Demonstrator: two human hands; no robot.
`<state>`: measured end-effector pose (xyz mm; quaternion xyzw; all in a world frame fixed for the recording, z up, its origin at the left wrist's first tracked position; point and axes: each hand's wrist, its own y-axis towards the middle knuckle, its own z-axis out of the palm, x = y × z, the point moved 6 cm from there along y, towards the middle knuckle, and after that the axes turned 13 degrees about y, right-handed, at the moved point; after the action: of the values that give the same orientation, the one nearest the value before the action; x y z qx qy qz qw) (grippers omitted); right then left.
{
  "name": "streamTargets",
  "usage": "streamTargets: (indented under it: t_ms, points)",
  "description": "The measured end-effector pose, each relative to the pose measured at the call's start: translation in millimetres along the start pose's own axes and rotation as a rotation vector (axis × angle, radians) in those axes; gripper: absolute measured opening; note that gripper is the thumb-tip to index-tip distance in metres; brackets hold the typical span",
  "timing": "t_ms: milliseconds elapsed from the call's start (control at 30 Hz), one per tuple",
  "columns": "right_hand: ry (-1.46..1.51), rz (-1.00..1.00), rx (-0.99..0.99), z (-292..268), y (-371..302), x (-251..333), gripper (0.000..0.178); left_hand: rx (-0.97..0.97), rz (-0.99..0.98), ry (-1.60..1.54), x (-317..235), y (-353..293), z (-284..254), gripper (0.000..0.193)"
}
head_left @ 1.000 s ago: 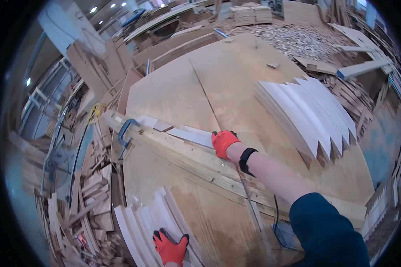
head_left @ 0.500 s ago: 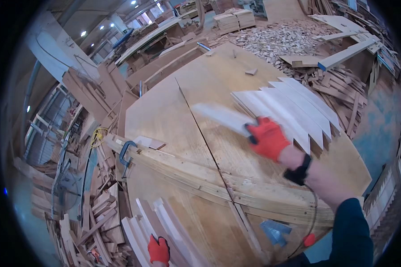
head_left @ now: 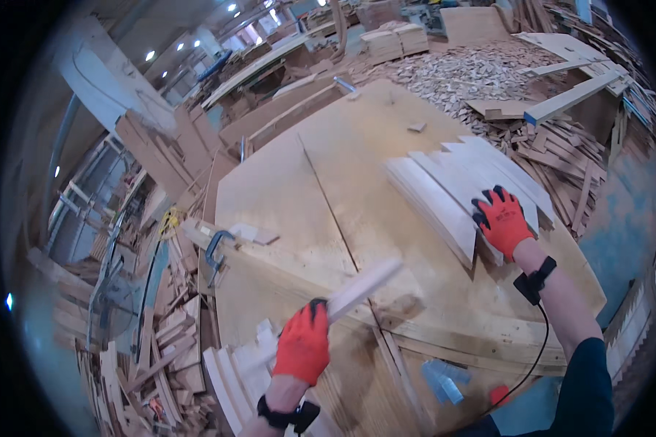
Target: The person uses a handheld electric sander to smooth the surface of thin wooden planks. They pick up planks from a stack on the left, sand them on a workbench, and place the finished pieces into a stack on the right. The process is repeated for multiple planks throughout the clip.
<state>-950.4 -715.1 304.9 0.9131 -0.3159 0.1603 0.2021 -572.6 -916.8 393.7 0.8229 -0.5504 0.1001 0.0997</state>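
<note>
My left hand [head_left: 303, 349], in a red glove with dark fingertips, is closed around a pale wooden strip [head_left: 361, 290]. The strip is smeared by motion and sticks out up and to the right over the bench beam. Below this hand lie several pale wooden strips [head_left: 228, 393], partly hidden by my arm. My right hand [head_left: 504, 222], gloved the same way, lies with fingers spread on the right part of a stack of white slats [head_left: 444, 191]. Those slats have slanted ends and lie side by side on the plywood bench top [head_left: 284, 189].
A wooden beam [head_left: 459, 339] crosses the bench's near part, with a blue clamp [head_left: 215, 247] at its left end. Offcuts [head_left: 254, 233] lie beside the clamp. Blue translucent pieces [head_left: 444, 380] lie at the near edge. Scrap wood [head_left: 175, 342] piles up left, more offcuts [head_left: 459, 76] behind.
My right hand has moved right onto the white stack, and the slat it held is out of it. My left hand has risen from the lower left strips with one in its grip.
</note>
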Motion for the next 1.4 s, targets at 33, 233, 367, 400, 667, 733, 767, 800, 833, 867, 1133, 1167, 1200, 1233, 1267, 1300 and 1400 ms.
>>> streamTargets:
  t_ms: [33, 233, 367, 400, 667, 733, 767, 800, 833, 867, 1133, 1167, 1200, 1233, 1267, 1300, 1400]
  points:
    - [0.041, -0.063, -0.085, -9, -1, 24, 0.044, 0.023, 0.089, 0.042, -11, 10, 2, 0.054]
    - [0.373, -0.264, 0.520, 32, -65, 186, 0.083, -0.034, 0.480, 0.088, -79, 46, 52, 0.046]
    - [0.317, 0.024, 0.694, 94, -79, 160, 0.080, -0.110, 0.396, 0.062, -83, 62, 63, 0.051]
    - [0.333, 0.048, 0.641, 99, -76, 147, 0.078, -0.172, 0.335, 0.016, -77, 63, 70, 0.053]
    - [0.022, -0.123, 0.511, 116, -98, 76, 0.053, 0.010, -0.684, -0.286, 61, 24, 192, 0.070]
    - [0.062, -0.058, 0.455, 123, -92, 83, 0.051, -0.020, -0.813, -0.257, 81, -4, 242, 0.069]
    - [0.090, -0.026, 0.426, 129, -88, 91, 0.051, -0.075, -0.822, -0.277, 89, -21, 268, 0.069]
    - [0.148, -0.012, 0.377, 138, -79, 101, 0.049, -0.126, -0.822, -0.296, 96, -32, 279, 0.069]
    - [0.195, 0.018, 0.322, 149, -67, 106, 0.048, -0.108, -0.811, -0.280, 93, -27, 280, 0.069]
    - [0.243, 0.040, 0.266, 156, -56, 111, 0.047, -0.094, -0.807, -0.260, 86, -20, 275, 0.069]
    - [0.303, -0.014, 0.324, 187, -47, 128, 0.042, -0.135, -0.822, -0.255, 89, -10, 264, 0.066]
    - [0.264, -0.021, 0.322, 189, -48, 127, 0.043, -0.137, -0.825, -0.258, 89, -9, 266, 0.066]
    - [0.224, -0.027, 0.321, 193, -50, 126, 0.043, -0.140, -0.828, -0.262, 89, -9, 268, 0.065]
    - [0.187, -0.042, 0.316, 197, -49, 127, 0.043, -0.148, -0.837, -0.262, 92, -9, 269, 0.065]
    - [0.198, -0.039, 0.303, 199, -49, 127, 0.044, -0.159, -0.836, -0.261, 94, -8, 271, 0.065]
    - [0.209, -0.037, 0.292, 201, -50, 127, 0.045, -0.169, -0.837, -0.261, 96, -8, 273, 0.064]
    - [0.232, -0.030, 0.298, 210, -48, 130, 0.046, -0.162, -0.852, -0.255, 104, -6, 281, 0.065]
